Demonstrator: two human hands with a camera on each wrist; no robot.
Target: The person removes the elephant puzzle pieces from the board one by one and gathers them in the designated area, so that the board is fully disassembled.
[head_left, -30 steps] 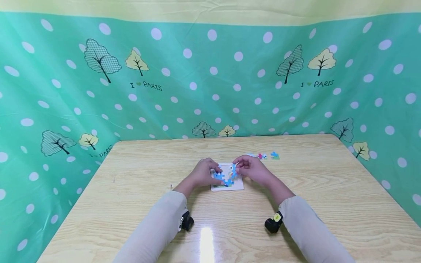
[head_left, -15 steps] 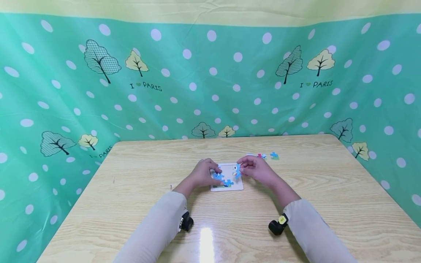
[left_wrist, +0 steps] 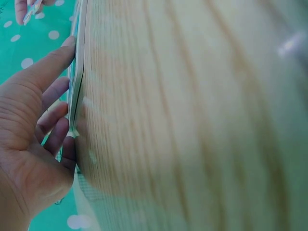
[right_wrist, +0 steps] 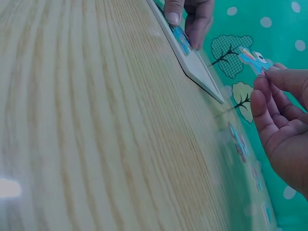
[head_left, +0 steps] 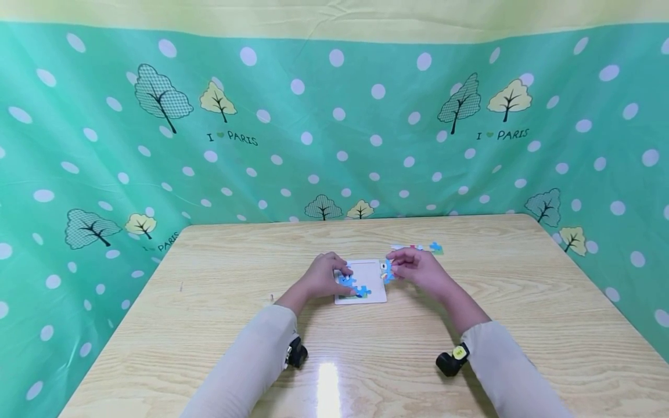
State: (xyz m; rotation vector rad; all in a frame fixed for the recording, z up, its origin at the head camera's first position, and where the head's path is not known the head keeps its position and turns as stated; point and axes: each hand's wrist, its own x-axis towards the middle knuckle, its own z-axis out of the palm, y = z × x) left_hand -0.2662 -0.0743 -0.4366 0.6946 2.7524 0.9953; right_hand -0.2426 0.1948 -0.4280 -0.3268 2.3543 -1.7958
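Flat on the table lies a white puzzle board, with blue puzzle pieces in its left and near parts. My left hand rests over its left side, thumb toward the near edge and fingers farther back, touching the pieces; the hand covers part of them. In the left wrist view, the left hand has its thumb extended to the board edge. My right hand pinches a blue puzzle piece bearing a printed eye, just past the board's right edge. The right wrist view shows this piece raised between thumb and fingers.
Behind my right hand, loose puzzle pieces lie on the wooden table, some partly hidden by the hand. A tiny object lies left of the left wrist. A green dotted curtain hangs behind the table.
My right hand has moved right with the pinched piece, from over the board to past its right edge, uncovering more white board. The left hand has stayed in place.
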